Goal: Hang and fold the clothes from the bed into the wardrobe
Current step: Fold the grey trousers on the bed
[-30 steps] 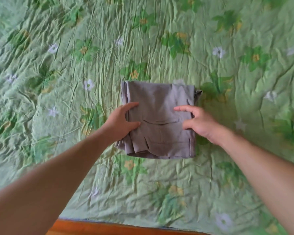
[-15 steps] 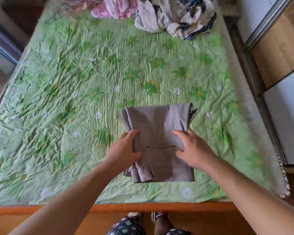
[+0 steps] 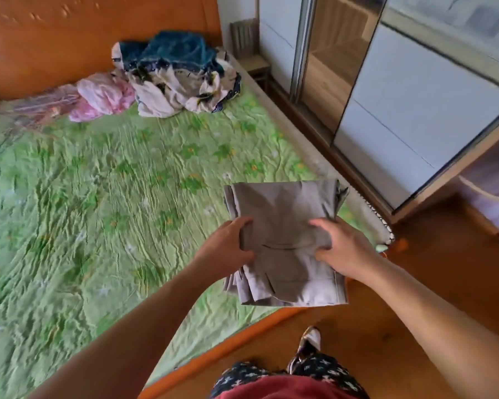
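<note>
Both hands share the load in the head view: your left hand (image 3: 228, 250) and right hand (image 3: 344, 250) each grip one side of the folded grey trousers (image 3: 283, 208), thumbs on top, holding them clear above the near corner of the bed (image 3: 98, 211). You seem to be at the carry step; next, turn right to the wardrobe (image 3: 409, 105) with the stack level so the folds hold, leaving the unfolded pile (image 3: 179, 82) for later

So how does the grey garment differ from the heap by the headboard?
The grey garment is folded; the heap is crumpled. The garment is plain grey; the heap mixes teal, cream and navy. The left hand and right hand hold the garment; the heap lies on the bed. Both are cloth.
</note>
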